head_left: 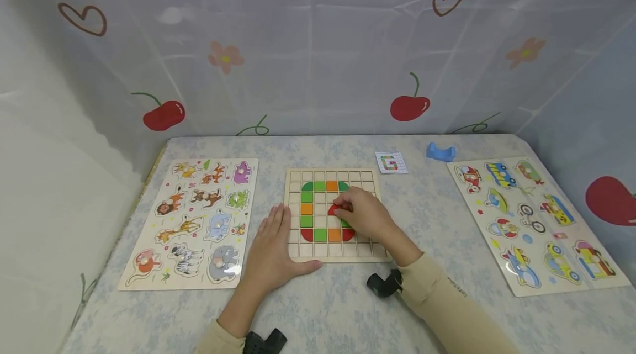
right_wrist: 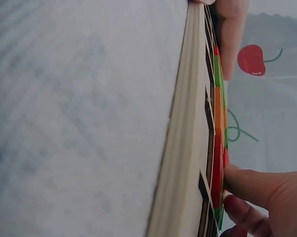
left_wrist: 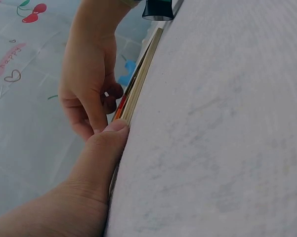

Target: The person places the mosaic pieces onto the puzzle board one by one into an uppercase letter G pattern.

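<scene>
A square wooden grid board (head_left: 323, 252) lies on the table, holding green, orange and red tiles set in a ring-like pattern with rounded corner pieces. Thumb and index finger of my right hand (head_left: 367, 215) pinch a red tile (head_left: 331, 210) over the pattern's right side. In the right wrist view, the fingertips touch the row of tiles, and the pinched tile is partly hidden. My left hand (head_left: 272, 249) lies along the board's left edge with straight fingers, its thumb reaching to the front edge. The left wrist view shows that thumb (left_wrist: 101, 153) against the board's side.
A small card (head_left: 391, 163) with a printed coloured pattern lies behind the board, beside a blue curved holder (head_left: 440, 152). At left lies an animal puzzle board (head_left: 164, 284), at right a vehicle puzzle board (head_left: 539, 246). A printed curtain (head_left: 308, 94) hangs behind the table.
</scene>
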### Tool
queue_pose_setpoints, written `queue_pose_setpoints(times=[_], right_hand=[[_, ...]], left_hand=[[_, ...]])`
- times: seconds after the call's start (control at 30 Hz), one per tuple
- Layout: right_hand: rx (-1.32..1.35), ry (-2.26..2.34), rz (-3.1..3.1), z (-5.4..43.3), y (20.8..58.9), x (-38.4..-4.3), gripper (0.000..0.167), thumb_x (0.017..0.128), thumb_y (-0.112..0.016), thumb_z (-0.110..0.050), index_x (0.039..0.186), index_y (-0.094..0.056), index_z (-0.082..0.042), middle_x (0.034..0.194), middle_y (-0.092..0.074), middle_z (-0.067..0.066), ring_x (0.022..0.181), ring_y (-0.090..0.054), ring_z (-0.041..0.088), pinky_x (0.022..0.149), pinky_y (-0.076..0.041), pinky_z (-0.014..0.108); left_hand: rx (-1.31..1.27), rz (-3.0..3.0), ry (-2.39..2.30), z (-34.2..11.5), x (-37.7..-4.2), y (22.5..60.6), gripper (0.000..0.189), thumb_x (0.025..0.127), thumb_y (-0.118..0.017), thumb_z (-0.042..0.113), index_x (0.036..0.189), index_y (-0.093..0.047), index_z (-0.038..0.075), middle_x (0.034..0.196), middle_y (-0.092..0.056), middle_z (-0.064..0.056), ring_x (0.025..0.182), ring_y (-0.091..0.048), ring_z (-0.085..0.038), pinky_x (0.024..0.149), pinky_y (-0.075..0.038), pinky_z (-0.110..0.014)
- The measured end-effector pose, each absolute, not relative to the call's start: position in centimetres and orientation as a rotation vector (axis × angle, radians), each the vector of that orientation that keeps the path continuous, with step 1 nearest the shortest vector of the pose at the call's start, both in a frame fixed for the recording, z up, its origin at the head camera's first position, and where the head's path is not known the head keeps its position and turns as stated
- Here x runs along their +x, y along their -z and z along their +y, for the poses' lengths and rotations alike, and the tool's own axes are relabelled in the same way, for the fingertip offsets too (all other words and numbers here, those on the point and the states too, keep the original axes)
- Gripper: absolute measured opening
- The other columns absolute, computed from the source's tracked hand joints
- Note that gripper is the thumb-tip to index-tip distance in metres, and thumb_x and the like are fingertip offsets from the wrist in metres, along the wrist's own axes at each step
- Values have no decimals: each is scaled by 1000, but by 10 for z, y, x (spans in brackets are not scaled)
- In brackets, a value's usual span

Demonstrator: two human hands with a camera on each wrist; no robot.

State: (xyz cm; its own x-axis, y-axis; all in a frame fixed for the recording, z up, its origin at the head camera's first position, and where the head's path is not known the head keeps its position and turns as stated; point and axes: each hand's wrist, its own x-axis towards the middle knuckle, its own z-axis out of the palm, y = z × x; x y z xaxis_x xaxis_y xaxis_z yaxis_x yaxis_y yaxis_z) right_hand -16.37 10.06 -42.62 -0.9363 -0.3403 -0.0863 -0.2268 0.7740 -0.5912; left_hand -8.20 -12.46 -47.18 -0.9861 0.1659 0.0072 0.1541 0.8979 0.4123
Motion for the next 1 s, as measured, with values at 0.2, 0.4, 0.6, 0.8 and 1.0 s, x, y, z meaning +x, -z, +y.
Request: queue_pose_setpoints(times=[0.2,0.4,0.6,0.8,1.0], right_hand=[[-479,790,2793,100,421,-156,25,93,-71,-23,117,-76,-17,100,-64,-2,69,-52,13,60,-43,26],[-492,835,2805,102,423,-140,23,94,-68,-30,115,-73,-24,99,-63,-9,79,-53,9,72,-47,28],[-479,887,2830,109,421,-123,28,94,-67,-32,119,-71,-20,93,-59,-10,74,-51,10,66,-44,28],[-443,957,2853,114,425,-114,25,94,-68,-30,117,-71,-21,91,-57,-10,67,-48,9,60,-42,25],[-432,980,2884,120,426,-105,26,93,-69,-29,118,-71,-21,93,-61,-11,63,-45,8,54,-40,22]], left_hand=[[265,3042,-650,-127,-82,474,136,64,-63,88,159,-10,5,168,-9,-10,156,-7,-24,127,-13,-44],[264,3054,-646,-128,-82,475,137,63,-61,90,159,-11,5,168,-9,-10,156,-8,-24,127,-13,-44],[260,3075,-651,-130,-81,477,137,63,-62,89,159,-13,5,168,-11,-11,156,-9,-25,127,-14,-44],[239,3077,-637,-133,-80,480,137,63,-61,90,159,-11,6,168,-9,-9,156,-8,-24,127,-14,-42],[238,3095,-656,-134,-79,482,137,62,-62,90,159,-15,4,168,-12,-10,156,-11,-26,127,-16,-45]])
